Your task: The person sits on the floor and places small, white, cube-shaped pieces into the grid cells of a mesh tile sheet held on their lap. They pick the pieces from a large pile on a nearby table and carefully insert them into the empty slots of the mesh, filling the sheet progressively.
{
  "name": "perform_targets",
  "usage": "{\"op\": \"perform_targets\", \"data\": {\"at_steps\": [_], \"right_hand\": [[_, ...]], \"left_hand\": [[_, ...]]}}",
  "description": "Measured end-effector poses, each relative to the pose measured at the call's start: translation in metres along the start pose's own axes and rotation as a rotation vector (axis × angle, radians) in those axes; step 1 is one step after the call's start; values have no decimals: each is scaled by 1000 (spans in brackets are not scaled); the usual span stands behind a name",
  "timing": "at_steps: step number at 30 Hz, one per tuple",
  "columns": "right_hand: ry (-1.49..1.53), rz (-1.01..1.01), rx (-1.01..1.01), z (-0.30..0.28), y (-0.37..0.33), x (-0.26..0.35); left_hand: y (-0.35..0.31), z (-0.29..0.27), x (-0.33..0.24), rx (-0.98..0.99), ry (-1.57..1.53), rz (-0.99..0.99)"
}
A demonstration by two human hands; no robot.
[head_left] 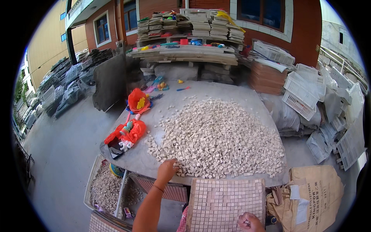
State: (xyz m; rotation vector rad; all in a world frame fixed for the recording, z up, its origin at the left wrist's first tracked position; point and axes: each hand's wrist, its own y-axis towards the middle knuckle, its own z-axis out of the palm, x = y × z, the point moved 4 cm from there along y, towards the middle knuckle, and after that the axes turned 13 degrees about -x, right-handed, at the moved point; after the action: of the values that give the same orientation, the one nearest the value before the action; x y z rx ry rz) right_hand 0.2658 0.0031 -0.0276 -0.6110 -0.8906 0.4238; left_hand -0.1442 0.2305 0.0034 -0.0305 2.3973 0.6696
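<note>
A broad heap of small pale stone cubes (220, 135) covers much of the grey table. At its near left edge is my left hand (167, 171), fingers curled down against the cubes; what they hold, if anything, is hidden. In front of me lies a square grid tray (210, 205), with small square stone pieces in most of its cells and several darker, recessed cells in the upper part. Over the tray's lower right, my right hand (252, 222) is closed, with what looks like a pale stone cube at its fingertips.
Red plastic bags (135, 129), toys and a dark phone (115, 152) lie on the table's left. Below stands a white crate (92, 185) of stone chips. A brown paper sack (317, 197) sits at right. Stacked slabs (201, 23) and white plastic crates (303, 92) stand beyond.
</note>
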Motion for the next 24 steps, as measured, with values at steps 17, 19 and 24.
{"op": "perform_targets", "data": {"at_steps": [17,19,24], "right_hand": [[245,33,-115,5,-18,21],[233,18,-114,5,-20,23],[230,-54,-95,-8,-14,18]], "left_hand": [[-4,-23,41,141,-615,-721],[-4,-24,36,135,-187,-464],[-20,-20,12,101,141,-63]]}}
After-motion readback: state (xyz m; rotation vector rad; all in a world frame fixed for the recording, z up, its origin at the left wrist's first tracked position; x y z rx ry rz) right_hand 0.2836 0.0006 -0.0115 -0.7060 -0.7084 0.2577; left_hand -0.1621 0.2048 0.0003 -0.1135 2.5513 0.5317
